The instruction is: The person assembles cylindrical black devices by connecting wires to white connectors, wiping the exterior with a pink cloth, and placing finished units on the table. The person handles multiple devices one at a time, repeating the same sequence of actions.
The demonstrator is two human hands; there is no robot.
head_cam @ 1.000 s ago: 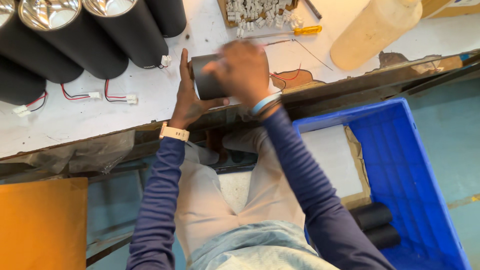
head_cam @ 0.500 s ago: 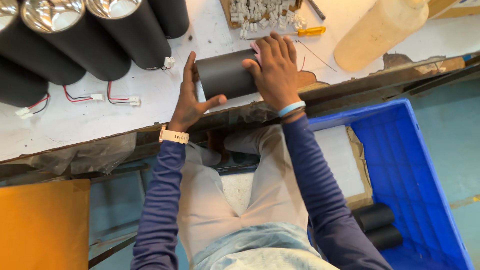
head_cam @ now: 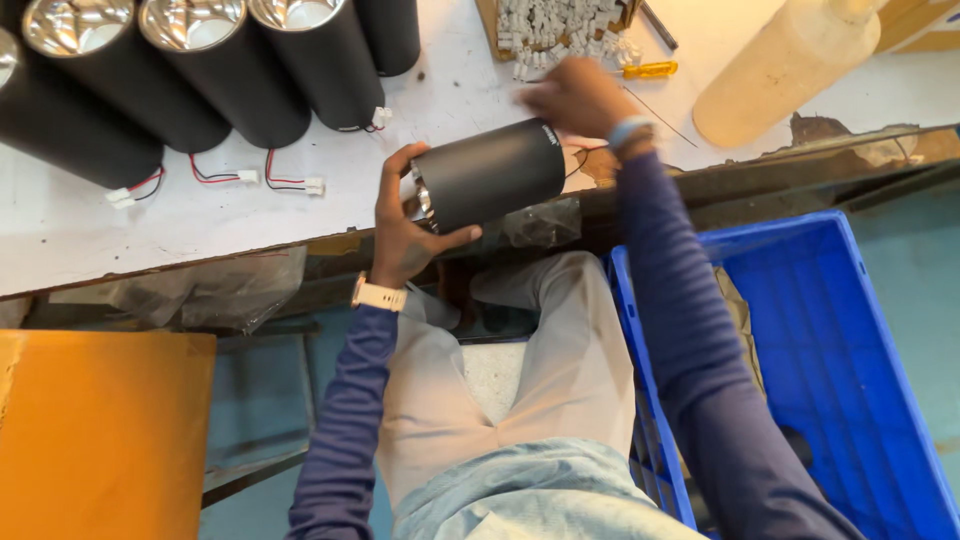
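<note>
A black cylindrical lamp housing (head_cam: 490,173) lies tilted on its side over the near edge of the white tabletop (head_cam: 200,215), its open end gripped by the left hand (head_cam: 405,225), thumb and fingers wrapped around the rim. The right hand (head_cam: 575,97) is off the housing, just beyond its far end, blurred, so whether its fingers pinch anything cannot be told. Farther back, a row of upright black housings (head_cam: 250,65) with red-and-black leads fills the far left corner, a yellow-handled screwdriver (head_cam: 650,70) and a box of white connectors (head_cam: 560,20) lie near the far edge, and a blue crate (head_cam: 850,330) stands below the near right edge.
</note>
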